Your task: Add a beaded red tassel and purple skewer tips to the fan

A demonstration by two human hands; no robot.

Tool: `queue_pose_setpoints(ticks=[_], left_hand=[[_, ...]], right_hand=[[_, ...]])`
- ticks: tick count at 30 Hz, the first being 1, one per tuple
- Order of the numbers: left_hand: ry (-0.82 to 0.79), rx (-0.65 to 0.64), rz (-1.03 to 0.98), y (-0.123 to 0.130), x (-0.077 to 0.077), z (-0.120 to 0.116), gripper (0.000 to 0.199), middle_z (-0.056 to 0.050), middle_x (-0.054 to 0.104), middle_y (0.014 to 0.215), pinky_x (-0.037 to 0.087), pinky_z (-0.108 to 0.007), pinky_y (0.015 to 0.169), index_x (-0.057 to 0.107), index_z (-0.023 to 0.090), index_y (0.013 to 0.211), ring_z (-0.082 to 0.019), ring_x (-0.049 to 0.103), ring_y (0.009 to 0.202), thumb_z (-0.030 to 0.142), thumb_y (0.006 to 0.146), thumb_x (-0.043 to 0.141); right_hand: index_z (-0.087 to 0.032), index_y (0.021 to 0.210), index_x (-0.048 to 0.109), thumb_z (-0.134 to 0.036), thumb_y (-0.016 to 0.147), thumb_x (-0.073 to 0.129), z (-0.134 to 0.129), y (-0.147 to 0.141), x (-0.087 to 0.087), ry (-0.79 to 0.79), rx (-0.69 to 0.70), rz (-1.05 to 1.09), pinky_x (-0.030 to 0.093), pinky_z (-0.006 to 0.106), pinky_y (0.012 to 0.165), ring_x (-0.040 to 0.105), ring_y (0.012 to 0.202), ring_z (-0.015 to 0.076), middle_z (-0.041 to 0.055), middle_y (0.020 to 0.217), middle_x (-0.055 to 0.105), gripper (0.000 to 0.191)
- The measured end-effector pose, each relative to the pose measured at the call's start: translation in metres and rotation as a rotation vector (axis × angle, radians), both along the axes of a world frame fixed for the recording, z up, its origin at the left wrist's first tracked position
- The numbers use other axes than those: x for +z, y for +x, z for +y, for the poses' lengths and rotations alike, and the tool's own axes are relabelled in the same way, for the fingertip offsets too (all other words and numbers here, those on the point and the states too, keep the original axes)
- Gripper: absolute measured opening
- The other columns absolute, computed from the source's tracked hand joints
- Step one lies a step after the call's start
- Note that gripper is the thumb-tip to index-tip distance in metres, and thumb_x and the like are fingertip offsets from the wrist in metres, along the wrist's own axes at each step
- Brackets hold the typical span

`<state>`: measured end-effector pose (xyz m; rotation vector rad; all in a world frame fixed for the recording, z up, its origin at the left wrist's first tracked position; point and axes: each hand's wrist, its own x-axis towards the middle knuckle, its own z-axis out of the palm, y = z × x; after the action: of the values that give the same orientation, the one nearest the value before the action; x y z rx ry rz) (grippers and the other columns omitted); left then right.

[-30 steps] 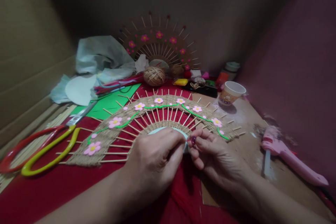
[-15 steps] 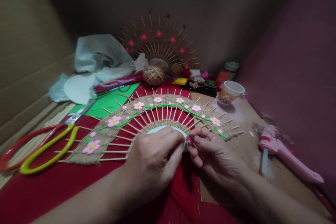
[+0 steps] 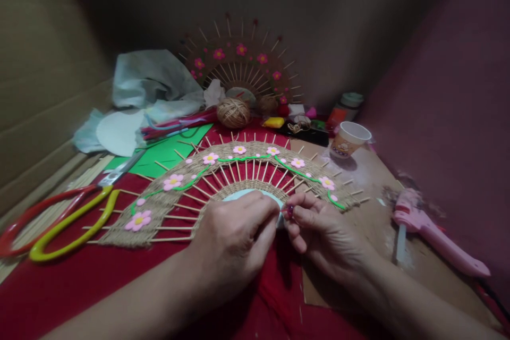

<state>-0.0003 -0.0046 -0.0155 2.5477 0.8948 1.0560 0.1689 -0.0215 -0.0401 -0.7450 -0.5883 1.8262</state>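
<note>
My left hand (image 3: 235, 236) is closed in a pinch over the lower middle of the woven fan (image 3: 159, 212); its fingertips are largely hidden, and what they grip is too small to tell. Between the thumb and fingers of my right hand (image 3: 319, 228) is a small dark red bead (image 3: 290, 211). The fingertips of both hands almost meet in front of the fan's pale blue centre (image 3: 252, 193). Pink flowers and a green wavy line decorate the fan's woven band, and thin sticks radiate through it. Loose red thread (image 3: 274, 300) lies below my hands.
Red-and-yellow-handled scissors (image 3: 107, 191) lie at left, near green paper (image 3: 159, 156). A second fan (image 3: 241, 50) stands behind a twine ball (image 3: 233, 112). On the right are a paper cup (image 3: 349, 139), brown cardboard (image 3: 374, 180) and a pink glue gun (image 3: 434, 234).
The bead and the fingertips around it have shifted very slightly left, closer to my left hand. Both hands keep nearly the same pose.
</note>
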Motion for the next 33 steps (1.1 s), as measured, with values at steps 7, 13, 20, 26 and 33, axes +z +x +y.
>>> queue_pose_setpoints(ticks=[7, 13, 20, 26, 33], left_hand=[[0.007, -0.007, 0.000, -0.0001, -0.0026, 0.0006, 0.013, -0.001, 0.059, 0.068, 0.042, -0.024, 0.058, 0.060, 0.015, 0.077, -0.011, 0.054, 0.062, 0.014, 0.085, 0.050], [0.030, -0.013, -0.012, -0.0010, -0.0013, -0.0002, 0.013, -0.002, 0.061, 0.069, 0.043, -0.024, 0.058, 0.061, 0.014, 0.079, -0.011, 0.055, 0.063, 0.013, 0.085, 0.050], [0.027, -0.012, 0.002, 0.0002, -0.0014, 0.0008, 0.013, -0.002, 0.060, 0.068, 0.043, -0.024, 0.058, 0.060, 0.014, 0.078, -0.011, 0.054, 0.062, 0.014, 0.085, 0.050], [0.020, -0.015, 0.005, 0.0000, -0.0020, 0.0003, 0.013, -0.001, 0.059, 0.068, 0.042, -0.024, 0.058, 0.060, 0.015, 0.077, -0.011, 0.053, 0.061, 0.014, 0.085, 0.050], [0.018, -0.015, 0.001, -0.0004, -0.0026, -0.0015, 0.013, -0.001, 0.058, 0.068, 0.042, -0.024, 0.058, 0.059, 0.015, 0.076, -0.011, 0.052, 0.061, 0.013, 0.085, 0.049]], right_hand=[[-0.015, 0.074, 0.065, -0.015, 0.065, 0.076, 0.0019, -0.0004, -0.0005, -0.015, -0.011, 0.006, 0.043, 0.013, 0.037, 0.055, 0.042, 0.0074, -0.0001, 0.056, 0.063, 0.015], [-0.015, 0.075, 0.065, -0.015, 0.066, 0.075, 0.0009, 0.0009, -0.0013, -0.005, 0.002, -0.003, 0.042, 0.013, 0.036, 0.055, 0.041, 0.0076, -0.0002, 0.055, 0.063, 0.014], [-0.015, 0.075, 0.065, -0.016, 0.066, 0.075, 0.0007, 0.0004, -0.0009, -0.007, 0.004, -0.011, 0.042, 0.013, 0.035, 0.055, 0.040, 0.0074, -0.0006, 0.054, 0.063, 0.014], [-0.014, 0.074, 0.065, -0.016, 0.065, 0.076, 0.0018, 0.0002, -0.0004, -0.020, -0.009, -0.021, 0.042, 0.012, 0.035, 0.055, 0.041, 0.0070, -0.0013, 0.054, 0.062, 0.015], [-0.015, 0.074, 0.063, -0.018, 0.066, 0.075, 0.0002, -0.0003, 0.0018, -0.009, 0.013, -0.044, 0.041, 0.014, 0.034, 0.053, 0.038, 0.0074, -0.0013, 0.053, 0.062, 0.014]])
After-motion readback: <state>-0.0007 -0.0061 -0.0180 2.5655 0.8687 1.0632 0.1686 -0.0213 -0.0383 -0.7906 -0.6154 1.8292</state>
